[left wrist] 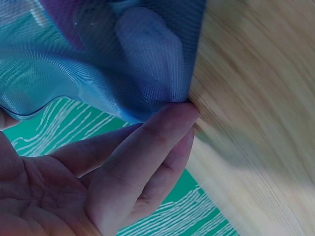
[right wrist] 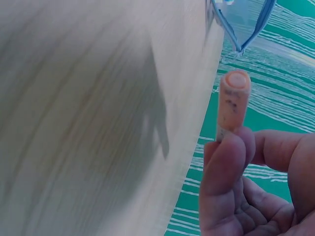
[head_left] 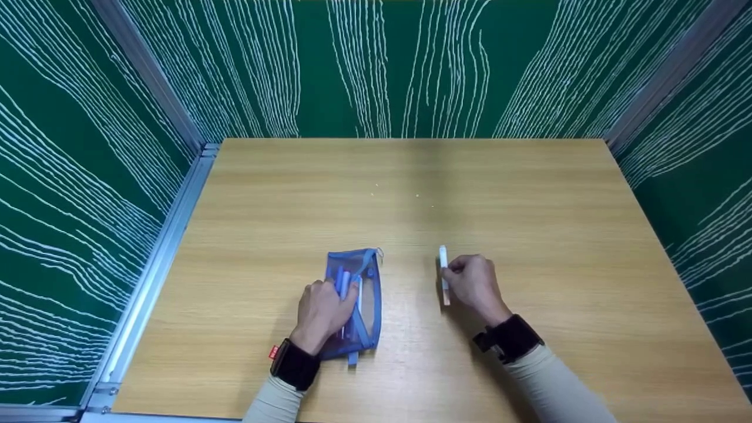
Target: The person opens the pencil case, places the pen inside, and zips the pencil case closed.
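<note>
My left hand [head_left: 323,308] grips a blue mesh pencil case [head_left: 348,259] by its left side, thumb over the opening. Blue and white pens [head_left: 345,282] show inside the case, partly behind the hand. In the left wrist view, the fingertips [left wrist: 179,115] press against the lower edge of the mesh, where rounded shapes show through. To the right, my right hand [head_left: 474,284] pinches a slim white marker [head_left: 443,258] between thumb and fingers, over the table. The marker's near end looks orange in the right wrist view, with small dark marks on it.
The wooden table [head_left: 282,194] has a few tiny white specks [head_left: 417,195] toward the back. Green panels [head_left: 399,70] with wavy white lines surround it on three sides. A metal rail [head_left: 158,264] runs along the left edge.
</note>
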A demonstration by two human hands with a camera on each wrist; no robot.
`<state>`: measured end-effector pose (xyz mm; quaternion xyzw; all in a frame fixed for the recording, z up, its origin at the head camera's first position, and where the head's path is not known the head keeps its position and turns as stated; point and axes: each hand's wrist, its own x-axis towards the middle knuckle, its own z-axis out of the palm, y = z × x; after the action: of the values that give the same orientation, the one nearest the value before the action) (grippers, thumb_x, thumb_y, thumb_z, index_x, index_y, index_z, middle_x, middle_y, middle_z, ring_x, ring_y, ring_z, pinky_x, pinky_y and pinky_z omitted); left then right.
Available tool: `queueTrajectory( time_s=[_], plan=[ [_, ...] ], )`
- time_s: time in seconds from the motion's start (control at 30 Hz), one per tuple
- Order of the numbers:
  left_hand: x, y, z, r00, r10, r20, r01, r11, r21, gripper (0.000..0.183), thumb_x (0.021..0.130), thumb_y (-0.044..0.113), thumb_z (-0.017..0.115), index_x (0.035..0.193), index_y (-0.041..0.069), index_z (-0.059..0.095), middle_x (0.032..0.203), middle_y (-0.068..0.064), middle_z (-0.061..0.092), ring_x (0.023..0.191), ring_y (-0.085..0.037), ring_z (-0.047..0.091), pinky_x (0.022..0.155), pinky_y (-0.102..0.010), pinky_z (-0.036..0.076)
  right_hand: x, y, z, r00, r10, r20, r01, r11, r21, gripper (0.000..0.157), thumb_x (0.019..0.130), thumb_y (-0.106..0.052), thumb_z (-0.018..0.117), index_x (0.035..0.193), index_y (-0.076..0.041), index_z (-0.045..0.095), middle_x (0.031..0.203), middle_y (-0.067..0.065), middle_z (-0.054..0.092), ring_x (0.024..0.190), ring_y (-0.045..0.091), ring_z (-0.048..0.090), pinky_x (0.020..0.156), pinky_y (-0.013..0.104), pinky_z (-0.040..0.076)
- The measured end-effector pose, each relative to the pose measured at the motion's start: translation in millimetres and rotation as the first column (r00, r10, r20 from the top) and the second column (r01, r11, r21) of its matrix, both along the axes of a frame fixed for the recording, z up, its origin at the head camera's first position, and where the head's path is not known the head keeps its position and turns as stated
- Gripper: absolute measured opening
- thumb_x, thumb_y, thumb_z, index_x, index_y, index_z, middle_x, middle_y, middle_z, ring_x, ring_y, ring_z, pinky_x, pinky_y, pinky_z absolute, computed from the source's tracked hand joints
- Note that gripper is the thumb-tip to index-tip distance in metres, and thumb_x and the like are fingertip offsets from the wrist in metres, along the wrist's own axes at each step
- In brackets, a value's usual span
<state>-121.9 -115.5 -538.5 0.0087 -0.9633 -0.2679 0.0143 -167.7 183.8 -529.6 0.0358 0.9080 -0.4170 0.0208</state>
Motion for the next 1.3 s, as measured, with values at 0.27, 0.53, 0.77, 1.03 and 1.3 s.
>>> queueTrajectory(
  time_s=[0.27,0.53,0.77,1.03,1.3],
  plan=[
    [-0.5,0,0.8,0.999,0.003,0.05,-0.003,1.0,0.0,0.049,0.098,0.052,0.055,0.069,0.013,0.051,0.077,-0.012,0.058,0.064,-0.022,0.053,0.059,-0.038,0.046,3.8,-19,-0.2,0.999,0.037,-0.007,-0.037,0.999,-0.021,0.007,0.087,-0.007,0.079,0.083,-0.003,0.075,0.073,0.006,0.072,0.055,0.013,0.063,0.048,0.027,0.052],
    [-0.8,1,0.5,0.999,0.014,0.034,-0.013,1.0,-0.011,0.05,0.097,0.052,0.055,0.074,0.008,0.059,0.079,-0.015,0.061,0.07,-0.027,0.058,0.064,-0.043,0.049,8.4,-37,-1.8,0.997,0.072,-0.04,-0.072,0.997,-0.004,0.006,0.086,-0.007,0.079,0.081,-0.005,0.076,0.073,0.004,0.072,0.059,0.014,0.065,0.054,0.026,0.054],
    [-0.5,1,0.8,0.999,0.014,0.033,-0.014,1.0,-0.005,0.051,0.097,0.052,0.055,0.077,0.006,0.061,0.079,-0.015,0.061,0.071,-0.027,0.059,0.065,-0.044,0.049,13.7,-54,-1.6,0.995,0.098,-0.022,-0.098,0.995,-0.026,0.006,0.085,-0.007,0.079,0.08,-0.007,0.076,0.072,0.002,0.071,0.059,0.013,0.064,0.054,0.027,0.054],
    [-1.1,0,-0.5,0.998,0.017,0.055,-0.017,1.0,-0.004,0.049,0.097,0.052,0.055,0.073,0.01,0.055,0.079,-0.013,0.059,0.068,-0.024,0.054,0.063,-0.041,0.047,17.5,-80,-2.7,0.991,0.13,-0.004,-0.13,0.99,-0.046,0.009,0.086,-0.011,0.08,0.079,-0.009,0.075,0.07,-0.001,0.07,0.057,0.011,0.062,0.052,0.027,0.052],
    [-1.4,1,0.1,0.998,0.023,0.066,-0.023,1.0,-0.001,0.052,0.098,0.055,0.054,0.079,0.007,0.06,0.081,-0.014,0.06,0.069,-0.024,0.055,0.064,-0.041,0.048,18.3,-99,-6.4,0.987,0.164,-0.001,-0.164,0.985,-0.05,0.011,0.085,-0.012,0.082,0.077,-0.009,0.074,0.07,-0.001,0.07,0.058,0.01,0.061,0.056,0.027,0.054]
  ],
)
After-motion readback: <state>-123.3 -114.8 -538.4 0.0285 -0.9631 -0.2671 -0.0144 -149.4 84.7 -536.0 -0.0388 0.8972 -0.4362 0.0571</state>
